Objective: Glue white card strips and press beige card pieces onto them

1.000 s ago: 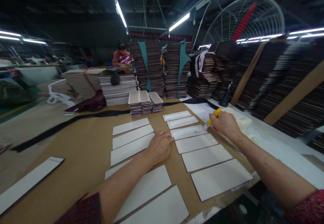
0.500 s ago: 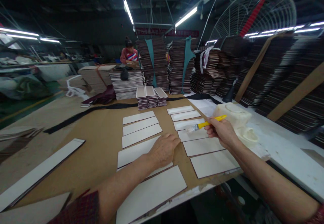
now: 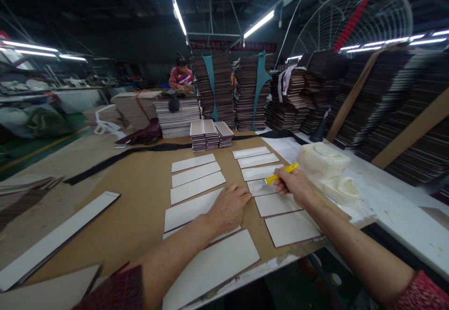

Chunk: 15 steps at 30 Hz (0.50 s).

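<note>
My right hand [image 3: 293, 187] grips a paintbrush with a yellow handle [image 3: 280, 173]. Its pale bristles [image 3: 257, 186] touch a white rectangular panel [image 3: 269, 189] in the right-hand column of panels. My left hand [image 3: 229, 208] lies palm down with nothing gripped, its fingertips at that panel's left edge. Under the left hand and forearm is another column of white panels, including a wide one [image 3: 189, 209] and a large one [image 3: 213, 268] at the table's front edge. Some panels on the right look glossy on top. The left fingers' undersides are hidden.
A whitish plastic container [image 3: 324, 160] stands right of my right hand. Small stacked panels [image 3: 210, 139] sit at the back, before tall dark stacks [image 3: 215, 85]. A long white strip [image 3: 59, 235] lies on the left. Another person [image 3: 180, 76] is behind the stacks; a large fan [image 3: 354, 18] is upper right.
My right hand has moved left and slightly down with the paintbrush, bringing the bristles lower, onto the panel by my left fingertips. My left hand has stayed nearly in place.
</note>
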Tool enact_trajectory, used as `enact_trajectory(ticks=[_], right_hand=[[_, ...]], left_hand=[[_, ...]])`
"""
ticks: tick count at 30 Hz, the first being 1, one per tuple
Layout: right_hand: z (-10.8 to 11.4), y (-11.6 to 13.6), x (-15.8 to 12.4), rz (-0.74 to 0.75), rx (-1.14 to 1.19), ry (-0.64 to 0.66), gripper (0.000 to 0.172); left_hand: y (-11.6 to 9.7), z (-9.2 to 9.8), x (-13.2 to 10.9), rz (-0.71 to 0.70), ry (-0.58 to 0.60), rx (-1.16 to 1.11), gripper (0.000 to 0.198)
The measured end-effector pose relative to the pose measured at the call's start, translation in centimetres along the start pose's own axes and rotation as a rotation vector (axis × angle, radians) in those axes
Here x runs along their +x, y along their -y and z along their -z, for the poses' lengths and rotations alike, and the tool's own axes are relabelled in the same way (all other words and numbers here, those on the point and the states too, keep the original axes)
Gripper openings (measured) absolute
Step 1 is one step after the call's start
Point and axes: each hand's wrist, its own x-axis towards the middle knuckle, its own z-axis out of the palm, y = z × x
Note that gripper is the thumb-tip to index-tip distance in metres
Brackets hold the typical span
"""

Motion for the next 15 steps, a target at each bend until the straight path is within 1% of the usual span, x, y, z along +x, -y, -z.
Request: enact_trajectory(ticks=[3,7,11,15], right_hand=[[1.2,0.2,0.6,0.010,-0.083,-0.032,0.026],[3.7,0.7,1.2,0.029,-0.213,-0.090,0.027],[6.2,1.3,1.3,0.039,-0.375,-0.149,0.028],[8.0,1.7,1.4,0.057,-0.547,-0.201,0.028]], left_hand=[[0.0,0.0,0.1,0.004,0.009,0.002,0.043],[-0.1,0.0,0.1,0.009,0.007,-0.004,0.044],[-0.1,0.0,-0.1,0.013,-0.004,-0.012,0.047],[0.0,-0.2,-0.1,0.018,-0.008,-0.015,0.047]])
